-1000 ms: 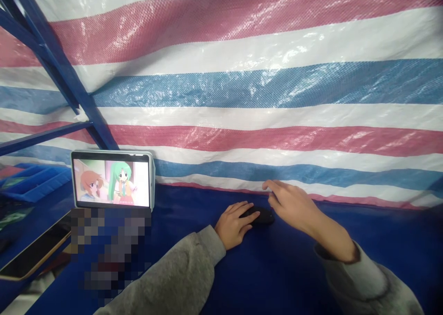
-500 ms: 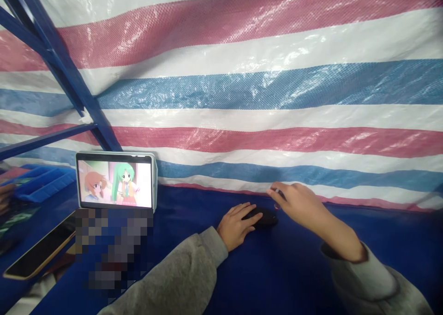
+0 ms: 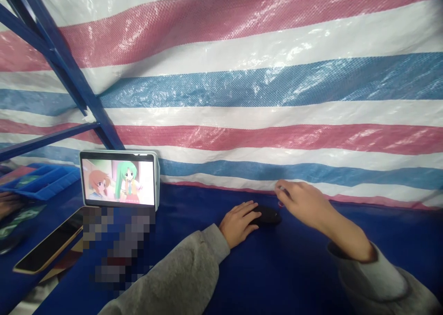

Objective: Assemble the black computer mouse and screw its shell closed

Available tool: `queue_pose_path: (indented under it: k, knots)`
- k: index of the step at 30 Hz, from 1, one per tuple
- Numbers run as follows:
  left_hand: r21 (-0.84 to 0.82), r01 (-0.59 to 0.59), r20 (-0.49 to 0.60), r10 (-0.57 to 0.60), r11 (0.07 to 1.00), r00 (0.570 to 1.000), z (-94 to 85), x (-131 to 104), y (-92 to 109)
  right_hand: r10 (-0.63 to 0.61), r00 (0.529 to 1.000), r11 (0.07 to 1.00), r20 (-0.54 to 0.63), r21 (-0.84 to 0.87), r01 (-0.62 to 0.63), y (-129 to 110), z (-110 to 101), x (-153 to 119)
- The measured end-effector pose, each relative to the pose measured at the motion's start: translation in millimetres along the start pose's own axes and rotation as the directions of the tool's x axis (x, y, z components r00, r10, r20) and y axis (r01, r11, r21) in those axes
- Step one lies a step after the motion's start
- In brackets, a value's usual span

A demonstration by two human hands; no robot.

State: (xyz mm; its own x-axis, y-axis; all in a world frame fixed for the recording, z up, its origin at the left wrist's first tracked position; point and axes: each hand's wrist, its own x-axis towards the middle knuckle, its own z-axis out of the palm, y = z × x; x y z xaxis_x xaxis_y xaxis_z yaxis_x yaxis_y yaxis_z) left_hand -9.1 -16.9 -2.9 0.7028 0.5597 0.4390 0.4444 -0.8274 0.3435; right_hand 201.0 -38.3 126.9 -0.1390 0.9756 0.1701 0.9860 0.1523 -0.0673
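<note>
On the dark blue table rests a black computer mouse (image 3: pixel 269 215). My left hand (image 3: pixel 239 223) grips its left end, fingers over the top and thumb along the near side. My right hand (image 3: pixel 304 204) is raised just right of the mouse, its fingers closed in a pinch with the wrist bent. A small pinkish bit (image 3: pixel 280 205) shows beneath those fingertips, too small to name. The rest of what the pinch holds is hidden by the fingers.
A tablet (image 3: pixel 119 179) playing a cartoon stands at the left, with a phone (image 3: pixel 51 241) and a pixelated patch before it. Farther left are a blue tray (image 3: pixel 48 193) and another person's hand (image 3: pixel 9 205). Striped sheeting (image 3: pixel 263 89) hangs behind the table; a blue metal frame (image 3: pixel 74 82) rises left.
The view has shifted slightly, so everything sits a little differently in frame. My left hand stays on the mouse. My right hand keeps its pinch beside the mouse's right end.
</note>
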Motion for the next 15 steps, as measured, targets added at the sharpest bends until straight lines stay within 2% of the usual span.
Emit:
queue_pose_path:
  k: [4, 9, 15]
  knots:
    - [-0.014, 0.016, 0.003, -0.016, 1.0, 1.0, -1.6, 0.8, 0.3, -0.059, 0.998, 0.997, 0.02, 0.045, 0.058, 0.7, -3.1, 0.6]
    - [-0.034, 0.038, 0.003, -0.038, 0.999, 0.999, -4.7, 1.8, 2.1, 0.018, 0.999, 0.997, 0.045, 0.075, -0.021, 0.3, -6.3, 0.2]
    - [-0.03, 0.027, -0.002, -0.027, 0.999, 1.0, -4.7, 2.1, 2.1, -0.064, 0.998, 0.997, 0.021, 0.037, 0.063, -2.1, -4.2, 0.1]
